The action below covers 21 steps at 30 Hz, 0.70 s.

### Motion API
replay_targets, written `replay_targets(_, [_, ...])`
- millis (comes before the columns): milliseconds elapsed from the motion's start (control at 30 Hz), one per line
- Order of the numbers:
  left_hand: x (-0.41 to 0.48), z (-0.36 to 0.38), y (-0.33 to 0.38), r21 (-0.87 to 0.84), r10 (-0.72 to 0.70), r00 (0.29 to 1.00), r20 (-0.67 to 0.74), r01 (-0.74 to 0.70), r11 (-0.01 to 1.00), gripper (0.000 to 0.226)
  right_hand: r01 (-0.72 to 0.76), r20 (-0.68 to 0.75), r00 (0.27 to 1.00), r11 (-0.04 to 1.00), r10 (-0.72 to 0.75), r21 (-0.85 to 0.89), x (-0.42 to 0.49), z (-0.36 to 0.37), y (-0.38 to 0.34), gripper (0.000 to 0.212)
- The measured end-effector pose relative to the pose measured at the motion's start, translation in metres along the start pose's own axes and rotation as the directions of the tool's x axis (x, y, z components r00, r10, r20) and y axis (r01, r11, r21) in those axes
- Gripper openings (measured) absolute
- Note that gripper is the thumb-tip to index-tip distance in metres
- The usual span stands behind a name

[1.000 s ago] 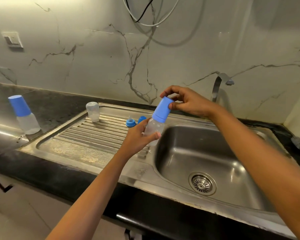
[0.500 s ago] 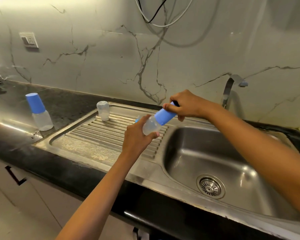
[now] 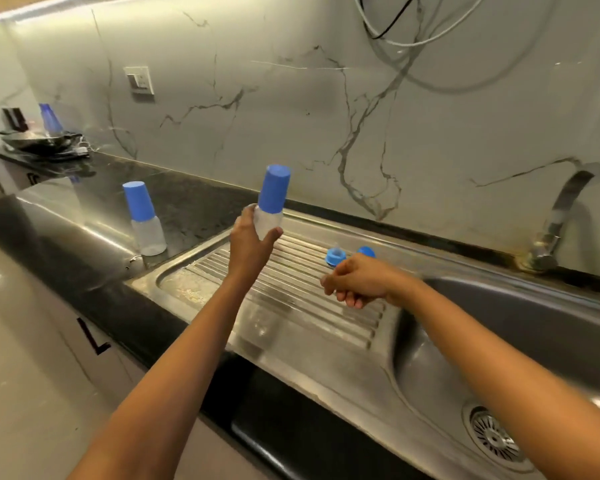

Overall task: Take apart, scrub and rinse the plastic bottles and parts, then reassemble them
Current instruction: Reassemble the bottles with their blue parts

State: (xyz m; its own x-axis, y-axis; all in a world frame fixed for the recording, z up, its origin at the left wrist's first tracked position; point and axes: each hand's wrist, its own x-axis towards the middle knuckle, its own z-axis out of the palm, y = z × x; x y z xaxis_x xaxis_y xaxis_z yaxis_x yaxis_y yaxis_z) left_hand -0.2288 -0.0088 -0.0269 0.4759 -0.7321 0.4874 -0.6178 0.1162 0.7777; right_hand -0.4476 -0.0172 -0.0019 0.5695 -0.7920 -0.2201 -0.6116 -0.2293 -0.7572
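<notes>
Kitchen sink, left to right: a second bottle (image 3: 145, 220), capped in blue, is seen standing upright on the dark counter (image 3: 194, 209), just left of the drainboard (image 3: 291, 306). Beside it, above the drainboard's far-left corner, the bottle (image 3: 268, 221) is held upright and clear of the steel by the left hand (image 3: 248, 245). The fingers and thumb are wrapped round its clear lower body, and the blue cap (image 3: 273, 187) is left uncovered above the grip.

Further right, a blue ring (image 3: 335, 256) and a blue piece (image 3: 366, 251) are seen lying on the drainboard's far side, just beyond the right hand (image 3: 357, 280). That hand is held low over the ribs, fingers loosely curled, with nothing visible in them. The sink (image 3: 499, 341) and tap (image 3: 561, 216) are seen at the right; no running water is seen.

The bottle is judged light and probably empty. It seems to be made of thin clear plastic that may give under a hard squeeze and may be slick if wet. The body is best taken round its middle, as now. The tapered cap is best gripped low, near its wider rim, since fingers could slide off the smooth upper end. Little harm is expected from a drop, though small parts could be lost toward the drain (image 3: 492, 436).
</notes>
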Motion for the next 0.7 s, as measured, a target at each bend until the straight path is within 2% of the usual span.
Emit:
replay_targets(300, [0.106, -0.032, -0.073, 0.067, -0.273, 0.94, -0.204, 0.292, 0.954, 0.049, 0.048, -0.018, 0.999, 0.999, -0.048, 0.001, 0.063, 0.019, -0.009, 0.02])
replay_targets(533, [0.136, -0.026, -0.114, 0.122, -0.396, 0.875, -0.278, 0.441, 0.889, 0.048, 0.091, 0.0, 0.996, 0.995, -0.091, 0.038, 0.09, 0.024, -0.007, 0.025])
replay_targets(700, [0.136, -0.025, -0.139, 0.089, -0.424, 0.852, -0.309, 0.47, 0.878, 0.049, 0.122, 0.012, 0.992, 0.992, -0.122, 0.02, 0.095, 0.022, 0.001, 0.022])
